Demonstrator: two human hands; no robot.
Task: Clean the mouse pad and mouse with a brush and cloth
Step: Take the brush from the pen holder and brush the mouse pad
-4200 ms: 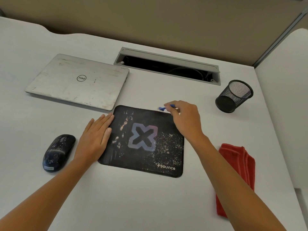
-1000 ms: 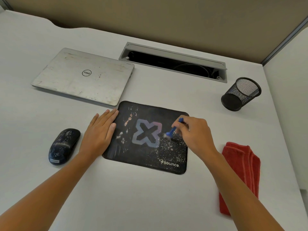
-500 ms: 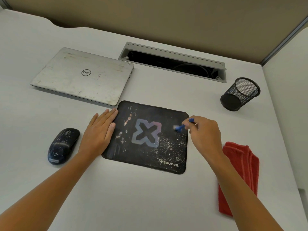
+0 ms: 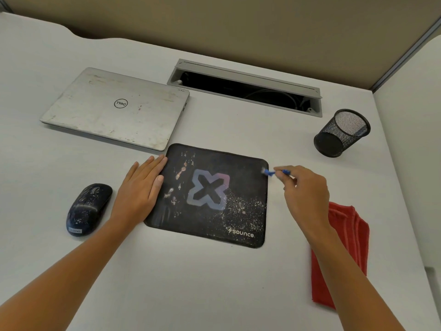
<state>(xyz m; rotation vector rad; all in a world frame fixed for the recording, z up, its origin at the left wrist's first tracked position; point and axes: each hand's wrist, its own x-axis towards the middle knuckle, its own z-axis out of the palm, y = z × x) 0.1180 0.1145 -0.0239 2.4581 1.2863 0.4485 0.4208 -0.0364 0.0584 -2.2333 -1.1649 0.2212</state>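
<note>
Brush (image 4: 270, 172): small, blue handle, pale bristle tuft. Long axis runs almost straight left to right; bristles point left, handle end points right. The tuft sits at the far right corner of the mouse pad; contact with the surface cannot be told.
Right hand (image 4: 303, 189): pinches the brush handle between thumb and fingertips, other fingers curled under. Hand hangs just off the pad's right edge.
Left hand (image 4: 140, 187): palm down, fingers straight and together, pointing away and to the right. Thumb and forefinger side lie on the pad's left edge; the rest is on the desk (image 4: 214, 283).
Mouse pad (image 4: 238, 168): dark, flat, long axis left to right, turned slightly. Printed cross in the middle, logo at the near right corner. Pale specks scattered over the near right part, smears on the left part.
Mouse (image 4: 88, 209): dark, speckled, left of the left hand, apart from the pad. Long axis runs near to far, far end leaning right.
Cloth (image 4: 353, 235): red, folded, right of the pad, partly behind the right forearm.
Laptop (image 4: 114, 108): closed, grey, beyond the pad's far left corner.
Mesh cup (image 4: 341, 132): black, far right, well apart from the brush.
</note>
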